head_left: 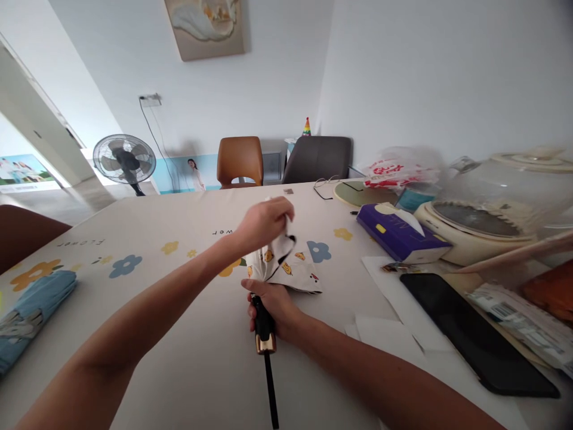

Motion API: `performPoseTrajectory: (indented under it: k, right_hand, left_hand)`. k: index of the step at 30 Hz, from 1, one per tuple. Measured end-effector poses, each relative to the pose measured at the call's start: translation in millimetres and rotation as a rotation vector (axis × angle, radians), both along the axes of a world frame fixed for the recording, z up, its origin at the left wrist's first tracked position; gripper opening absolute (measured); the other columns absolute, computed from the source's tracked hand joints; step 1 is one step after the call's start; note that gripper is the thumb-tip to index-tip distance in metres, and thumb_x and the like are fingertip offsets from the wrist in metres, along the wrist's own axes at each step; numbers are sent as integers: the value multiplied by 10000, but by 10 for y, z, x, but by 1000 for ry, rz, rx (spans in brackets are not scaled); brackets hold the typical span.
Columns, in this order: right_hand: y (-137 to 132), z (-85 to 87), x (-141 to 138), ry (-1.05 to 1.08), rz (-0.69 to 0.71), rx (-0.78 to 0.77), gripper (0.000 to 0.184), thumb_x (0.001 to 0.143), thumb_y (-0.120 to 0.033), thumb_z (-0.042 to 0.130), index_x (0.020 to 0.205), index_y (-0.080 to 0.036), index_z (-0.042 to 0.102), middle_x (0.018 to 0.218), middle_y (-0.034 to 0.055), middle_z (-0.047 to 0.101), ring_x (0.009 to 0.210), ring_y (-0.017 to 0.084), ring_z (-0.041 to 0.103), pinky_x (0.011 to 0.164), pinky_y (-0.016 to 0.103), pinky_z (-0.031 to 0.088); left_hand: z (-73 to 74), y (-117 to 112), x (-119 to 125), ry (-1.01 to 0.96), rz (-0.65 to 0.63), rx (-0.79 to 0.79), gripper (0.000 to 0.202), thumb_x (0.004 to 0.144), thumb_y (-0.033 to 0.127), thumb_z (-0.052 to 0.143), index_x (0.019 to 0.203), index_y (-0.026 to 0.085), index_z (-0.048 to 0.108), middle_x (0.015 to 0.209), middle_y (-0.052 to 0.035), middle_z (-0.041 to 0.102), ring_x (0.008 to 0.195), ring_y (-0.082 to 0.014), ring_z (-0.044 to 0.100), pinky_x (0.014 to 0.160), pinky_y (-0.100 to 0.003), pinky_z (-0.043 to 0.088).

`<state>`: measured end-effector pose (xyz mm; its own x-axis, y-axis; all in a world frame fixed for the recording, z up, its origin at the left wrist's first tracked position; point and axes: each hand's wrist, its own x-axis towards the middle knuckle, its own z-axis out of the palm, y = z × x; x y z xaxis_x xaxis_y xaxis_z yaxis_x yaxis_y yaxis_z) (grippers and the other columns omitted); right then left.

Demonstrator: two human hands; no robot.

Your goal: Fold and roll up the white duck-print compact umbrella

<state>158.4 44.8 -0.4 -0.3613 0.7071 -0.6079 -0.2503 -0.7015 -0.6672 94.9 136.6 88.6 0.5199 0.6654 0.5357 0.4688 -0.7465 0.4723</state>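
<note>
A folding umbrella with white patterned fabric lies over a table covered by a flower-print cloth. My right hand is wrapped round its black handle, which ends in a gold band and a black strap. My left hand is raised above the fabric and pinches a fold of it. Both hands are closed on the umbrella.
A blue folded umbrella lies at the left edge. On the right are a purple tissue box, a black tablet, white papers, an appliance with a glass lid and plastic bags. Two chairs and a fan stand beyond the table.
</note>
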Motion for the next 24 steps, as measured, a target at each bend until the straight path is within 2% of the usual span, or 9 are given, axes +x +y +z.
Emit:
performPoseTrajectory:
  k: [3, 4, 7, 11, 14, 16, 18, 24]
  right_hand:
    - [4, -4, -8, -2, -1, -7, 250, 763, -352, 572, 657, -169, 439, 413, -56, 430, 314, 80, 401, 319, 223, 422]
    - [6, -8, -12, -2, -5, -3, 252, 760, -349, 575, 649, -169, 439, 415, -57, 427, 315, 78, 397, 315, 222, 420]
    - [11, -23, -23, -1, -19, 21, 252, 751, -334, 585, 626, -168, 443, 431, -60, 416, 327, 70, 388, 306, 218, 416]
    - [-1, -3, -19, 13, -52, 52, 284, 706, -366, 636, 619, -166, 454, 478, -56, 428, 347, 59, 391, 298, 206, 402]
    - [-12, 60, 13, 5, -53, 8, 429, 672, -571, 605, 615, -175, 448, 454, -52, 418, 335, 69, 393, 286, 209, 383]
    - [-11, 104, 40, 8, -24, -48, 551, 651, -728, 484, 600, -181, 436, 426, -42, 411, 325, 79, 394, 277, 214, 368]
    - [-5, 127, 60, 16, -3, -87, 613, 639, -795, 390, 591, -184, 427, 417, -35, 413, 321, 84, 397, 273, 215, 358]
    - [7, 57, 53, 72, -44, -47, 598, 638, -780, 423, 613, -183, 436, 477, -43, 436, 328, 71, 403, 298, 222, 385]
  left_hand:
    - [-12, -63, -436, -233, 123, -148, 171, 658, 105, 404, 678, 186, 553, 822, -7, 615, 711, -124, 549, 638, -237, 431]
    - [-65, -85, -577, -312, 187, -205, 139, 649, 126, 426, 675, 185, 550, 800, -4, 614, 659, -116, 540, 591, -228, 426]
    - [-330, -158, -927, -454, 350, -318, 97, 621, 169, 482, 673, 177, 563, 765, -2, 611, 666, -119, 535, 564, -212, 416]
    - [-724, -251, -1161, -553, 433, -412, 88, 618, 193, 511, 692, 169, 552, 814, -10, 603, 758, -131, 537, 644, -221, 426]
    - [-890, -277, -1208, -590, 444, -429, 89, 625, 224, 531, 694, 168, 537, 847, -24, 599, 797, -148, 533, 655, -235, 424]
    - [-922, -265, -1220, -638, 431, -439, 101, 623, 246, 552, 681, 165, 534, 858, -33, 601, 797, -157, 533, 644, -243, 419]
    - [-912, -244, -1231, -713, 405, -449, 118, 615, 261, 574, 666, 162, 537, 867, -42, 605, 794, -163, 533, 637, -248, 413]
    - [-785, -253, -1261, -846, 369, -410, 69, 600, 208, 598, 636, 163, 561, 831, -33, 588, 779, -149, 511, 607, -219, 384]
